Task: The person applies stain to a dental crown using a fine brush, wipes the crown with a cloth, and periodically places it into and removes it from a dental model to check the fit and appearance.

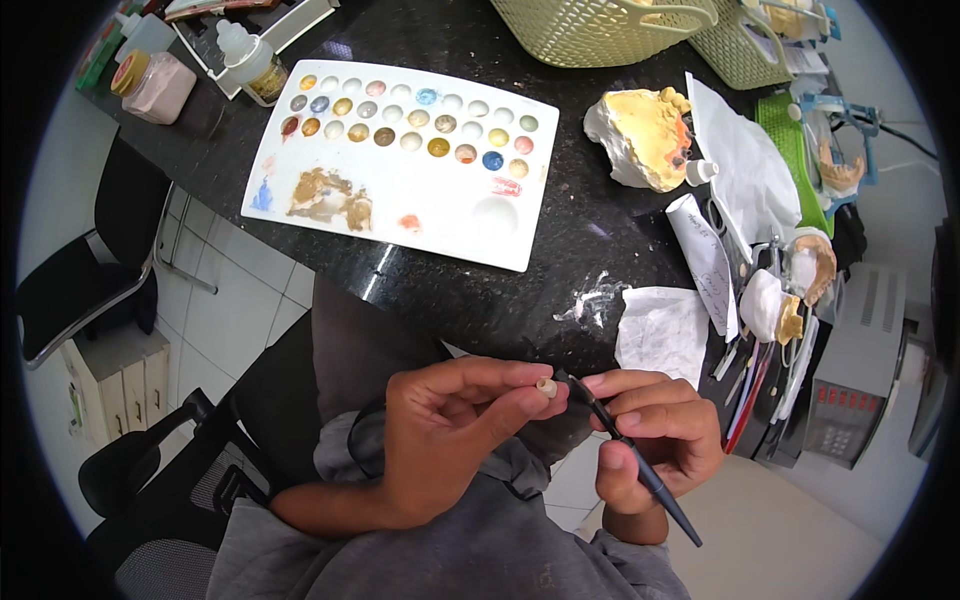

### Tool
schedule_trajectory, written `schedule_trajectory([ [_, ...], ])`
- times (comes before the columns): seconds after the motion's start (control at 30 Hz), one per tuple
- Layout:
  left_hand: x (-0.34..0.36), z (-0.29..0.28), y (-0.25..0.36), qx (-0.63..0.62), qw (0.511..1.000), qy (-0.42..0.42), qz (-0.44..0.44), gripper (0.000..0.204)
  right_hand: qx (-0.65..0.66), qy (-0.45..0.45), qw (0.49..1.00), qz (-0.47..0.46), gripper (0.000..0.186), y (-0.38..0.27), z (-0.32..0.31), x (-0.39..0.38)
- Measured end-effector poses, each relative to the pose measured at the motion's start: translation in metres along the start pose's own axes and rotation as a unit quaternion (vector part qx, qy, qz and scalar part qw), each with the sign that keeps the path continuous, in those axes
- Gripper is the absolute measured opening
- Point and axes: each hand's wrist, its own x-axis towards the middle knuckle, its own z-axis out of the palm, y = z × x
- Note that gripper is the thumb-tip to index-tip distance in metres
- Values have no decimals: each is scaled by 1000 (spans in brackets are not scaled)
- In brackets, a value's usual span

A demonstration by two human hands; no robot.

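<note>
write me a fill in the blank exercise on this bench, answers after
Of the left hand and the right hand, the slender dark tool is in the ____.
The small cream piece is in the ____ hand.
The white palette has small wells in ____ rows.
The yellow-topped dental model lies to the palette's ____.
Missing words: right; left; three; right.

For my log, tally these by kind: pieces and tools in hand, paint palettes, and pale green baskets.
Small cream piece, in the left hand: 1
Dark pen-like tool, in the right hand: 1
White paint palette: 1
Pale green baskets: 2
Total: 5
</note>
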Motion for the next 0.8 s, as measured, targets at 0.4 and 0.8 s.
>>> schedule_trajectory([
  [0.4,2,-3,-6,2,1000,-12,16,16,-4,-21,1000,0,22,4,0,-5],
  [0.8,2,-5,-8,6,999,-13,28,16,-13,-20,1000,15,19,2,1,-3],
])
